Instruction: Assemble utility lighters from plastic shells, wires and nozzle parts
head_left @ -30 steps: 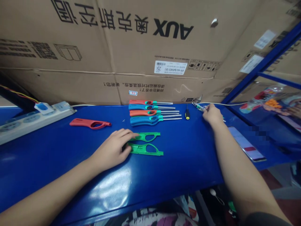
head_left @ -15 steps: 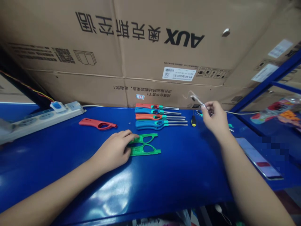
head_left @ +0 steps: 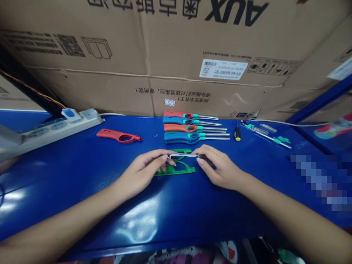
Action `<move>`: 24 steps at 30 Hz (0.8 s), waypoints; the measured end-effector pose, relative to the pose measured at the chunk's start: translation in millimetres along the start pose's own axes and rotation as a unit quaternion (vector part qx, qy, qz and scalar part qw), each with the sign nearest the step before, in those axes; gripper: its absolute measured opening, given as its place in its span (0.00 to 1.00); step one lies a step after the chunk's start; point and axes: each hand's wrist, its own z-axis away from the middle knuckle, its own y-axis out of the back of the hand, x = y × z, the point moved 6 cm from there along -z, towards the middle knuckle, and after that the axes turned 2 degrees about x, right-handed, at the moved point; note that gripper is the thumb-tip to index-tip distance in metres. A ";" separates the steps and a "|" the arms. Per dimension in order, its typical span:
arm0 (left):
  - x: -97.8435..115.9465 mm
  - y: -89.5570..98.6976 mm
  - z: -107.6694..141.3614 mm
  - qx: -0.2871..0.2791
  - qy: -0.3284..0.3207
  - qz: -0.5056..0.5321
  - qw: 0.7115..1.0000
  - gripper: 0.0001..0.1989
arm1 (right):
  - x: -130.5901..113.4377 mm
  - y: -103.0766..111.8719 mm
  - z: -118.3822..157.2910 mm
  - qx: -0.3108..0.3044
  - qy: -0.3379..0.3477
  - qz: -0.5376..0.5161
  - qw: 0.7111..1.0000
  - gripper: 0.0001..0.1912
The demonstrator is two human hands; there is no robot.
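A thin wired part [head_left: 183,155], pale along its middle with dark ends, is stretched between my two hands. My left hand [head_left: 148,167] pinches its left end between thumb and fingers. Its right end sits in the closed fingers of my right hand [head_left: 218,165]. Directly below lie two green lighter shell halves [head_left: 180,169], partly hidden by my hands and the part. Just behind them is a row of several assembled long-neck lighters, a blue one [head_left: 180,138] nearest. Left of my hands rests a red lighter shell [head_left: 117,135].
A power strip [head_left: 55,129] with a plug stands at the left. A screwdriver [head_left: 237,134] and metal tubes with teal pieces [head_left: 271,137] lie at the back right. A cardboard box [head_left: 110,86] walls off the back of the blue table [head_left: 209,216].
My right hand has come left and down from the back right with the wired part. My left hand has lifted off the green halves and now grips the part's other end.
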 end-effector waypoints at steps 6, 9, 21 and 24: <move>-8.8 8.4 -3.4 0.019 0.044 -0.015 0.999 0.17 | 5.0 -3.8 0.6 -0.058 0.025 -0.012 0.998 0.14; -8.9 11.7 -5.6 0.017 0.009 -0.067 0.998 0.15 | 8.5 -7.2 2.9 -0.091 0.029 0.003 0.995 0.15; 11.6 4.0 1.5 -0.031 -0.189 -0.290 0.938 0.13 | 1.9 -1.7 2.5 -0.184 0.014 0.069 0.980 0.09; 13.1 0.4 3.4 -0.040 -0.220 -0.307 0.925 0.13 | 1.7 1.5 2.8 -0.203 0.010 0.086 0.975 0.10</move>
